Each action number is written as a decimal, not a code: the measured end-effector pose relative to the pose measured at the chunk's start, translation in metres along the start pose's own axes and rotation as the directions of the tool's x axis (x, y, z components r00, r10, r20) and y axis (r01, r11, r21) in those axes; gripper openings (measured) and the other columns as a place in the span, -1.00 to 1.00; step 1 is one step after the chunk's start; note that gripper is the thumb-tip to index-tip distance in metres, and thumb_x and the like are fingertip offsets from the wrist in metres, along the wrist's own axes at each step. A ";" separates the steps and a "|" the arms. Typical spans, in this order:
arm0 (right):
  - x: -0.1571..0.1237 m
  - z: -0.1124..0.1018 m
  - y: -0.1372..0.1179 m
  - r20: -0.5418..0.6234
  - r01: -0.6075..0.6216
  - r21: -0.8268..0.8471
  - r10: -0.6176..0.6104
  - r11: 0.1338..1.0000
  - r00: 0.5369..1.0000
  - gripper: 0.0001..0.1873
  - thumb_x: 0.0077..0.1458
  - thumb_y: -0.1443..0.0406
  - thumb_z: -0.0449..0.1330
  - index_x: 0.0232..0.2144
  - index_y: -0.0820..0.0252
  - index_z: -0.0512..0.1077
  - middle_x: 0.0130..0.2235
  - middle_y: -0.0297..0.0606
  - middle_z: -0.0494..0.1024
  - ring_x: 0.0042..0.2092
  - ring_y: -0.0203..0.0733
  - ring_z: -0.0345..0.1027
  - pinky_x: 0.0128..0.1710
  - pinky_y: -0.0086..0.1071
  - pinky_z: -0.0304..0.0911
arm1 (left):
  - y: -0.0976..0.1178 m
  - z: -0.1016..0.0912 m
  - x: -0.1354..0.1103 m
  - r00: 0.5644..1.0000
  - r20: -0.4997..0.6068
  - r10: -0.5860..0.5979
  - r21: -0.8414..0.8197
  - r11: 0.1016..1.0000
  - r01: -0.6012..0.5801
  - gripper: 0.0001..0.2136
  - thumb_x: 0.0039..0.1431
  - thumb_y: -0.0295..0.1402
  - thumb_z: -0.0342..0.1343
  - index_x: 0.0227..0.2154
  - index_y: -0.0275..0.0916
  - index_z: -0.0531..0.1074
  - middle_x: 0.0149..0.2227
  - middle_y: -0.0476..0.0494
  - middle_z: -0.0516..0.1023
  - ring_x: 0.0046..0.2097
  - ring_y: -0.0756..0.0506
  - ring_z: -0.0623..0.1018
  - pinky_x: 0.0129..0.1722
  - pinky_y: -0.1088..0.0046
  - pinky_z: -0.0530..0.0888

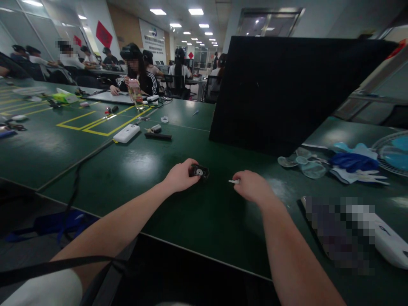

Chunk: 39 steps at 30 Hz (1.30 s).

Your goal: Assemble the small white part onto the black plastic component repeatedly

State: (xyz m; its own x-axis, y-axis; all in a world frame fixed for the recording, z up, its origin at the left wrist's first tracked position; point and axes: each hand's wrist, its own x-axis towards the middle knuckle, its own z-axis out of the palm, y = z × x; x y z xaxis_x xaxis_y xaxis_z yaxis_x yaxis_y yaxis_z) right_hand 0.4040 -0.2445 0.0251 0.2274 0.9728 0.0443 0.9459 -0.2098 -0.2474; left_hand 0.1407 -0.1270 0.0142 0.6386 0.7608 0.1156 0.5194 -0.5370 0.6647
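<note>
My left hand [180, 176] rests on the dark green table [134, 170] with its fingers closed round a small black object with a pale round part [199, 172]. A little to its right, my right hand [251, 186] is closed in a pinch on a thin white stick-like piece [233, 181] that points left toward the black object. The two hands are a short gap apart. What the white piece is I cannot make out.
A big black board [280, 89] leans upright behind my hands. Blue gloves and clear plastic pieces [344, 163] lie at the right, with a white device [382, 238] nearer me. A white box [126, 133] and black bar [158, 136] lie farther left. Other people sit at the far tables.
</note>
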 end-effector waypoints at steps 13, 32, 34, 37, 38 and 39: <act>-0.013 0.016 -0.073 -0.216 0.167 0.518 -0.060 0.839 0.975 -0.77 0.21 0.11 0.20 -0.18 0.08 0.52 -0.15 -0.27 0.61 -0.18 -0.16 0.49 -0.23 -0.25 0.38 | 0.004 0.004 -0.003 0.996 0.046 0.072 -0.009 0.997 -0.072 -0.57 0.07 -0.19 0.23 0.01 -0.14 0.39 -0.14 -0.12 0.61 -0.13 -0.16 0.61 -0.12 0.28 0.51; -0.007 0.017 -0.075 -0.246 0.159 0.188 -0.110 0.969 0.963 -0.71 0.24 0.05 0.16 -0.30 0.07 0.55 -0.27 -0.25 0.58 -0.32 -0.18 0.42 -0.37 -0.30 0.29 | 0.005 0.008 -0.004 0.995 0.048 0.085 -0.064 0.995 -0.082 -0.59 0.08 -0.20 0.25 0.00 -0.11 0.40 -0.17 -0.06 0.63 -0.14 -0.13 0.63 -0.10 0.28 0.54; -0.005 0.020 -0.077 -0.223 0.112 0.174 -0.072 0.978 0.972 -0.69 0.21 0.02 0.18 -0.35 0.09 0.54 -0.32 -0.25 0.56 -0.37 -0.20 0.40 -0.44 -0.32 0.25 | 0.005 0.009 -0.003 0.995 0.048 0.089 -0.068 0.994 -0.085 -0.59 0.08 -0.18 0.25 0.01 -0.11 0.41 -0.16 -0.06 0.62 -0.14 -0.13 0.63 -0.09 0.28 0.54; -0.003 0.023 -0.081 -0.202 0.076 0.206 -0.034 0.976 0.979 -0.60 0.22 -0.05 0.14 -0.42 0.10 0.50 -0.41 -0.27 0.54 -0.44 -0.22 0.37 -0.49 -0.35 0.19 | 0.006 0.011 -0.003 0.996 0.037 0.080 -0.056 0.995 -0.078 -0.58 0.08 -0.17 0.24 0.01 -0.11 0.41 -0.17 -0.07 0.62 -0.14 -0.13 0.63 -0.09 0.28 0.54; -0.003 0.023 -0.081 -0.204 0.064 0.235 -0.016 0.970 0.979 -0.55 0.24 -0.08 0.09 -0.44 0.10 0.49 -0.44 -0.27 0.52 -0.46 -0.22 0.35 -0.50 -0.36 0.18 | 0.006 0.011 -0.003 0.997 0.034 0.072 -0.051 0.996 -0.070 -0.58 0.08 -0.18 0.25 0.01 -0.11 0.41 -0.17 -0.08 0.63 -0.14 -0.14 0.63 -0.09 0.28 0.54; -0.004 0.021 -0.082 -0.216 0.049 0.269 0.011 0.962 0.976 -0.47 0.26 -0.12 0.03 -0.46 0.11 0.48 -0.48 -0.28 0.50 -0.49 -0.23 0.33 -0.52 -0.36 0.15 | 0.007 0.011 -0.003 0.998 0.032 0.062 -0.050 0.997 -0.060 -0.58 0.07 -0.20 0.25 0.01 -0.12 0.41 -0.16 -0.09 0.63 -0.13 -0.14 0.63 -0.08 0.27 0.53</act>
State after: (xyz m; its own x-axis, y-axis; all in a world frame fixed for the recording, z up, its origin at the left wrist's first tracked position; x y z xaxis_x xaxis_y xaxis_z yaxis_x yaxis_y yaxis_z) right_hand 0.3209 -0.2296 0.0243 0.2819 0.9265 0.2494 0.8586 -0.1276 -0.4965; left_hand 0.1486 -0.1366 0.0101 0.6875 0.7140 0.1325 0.4510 -0.5628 0.6927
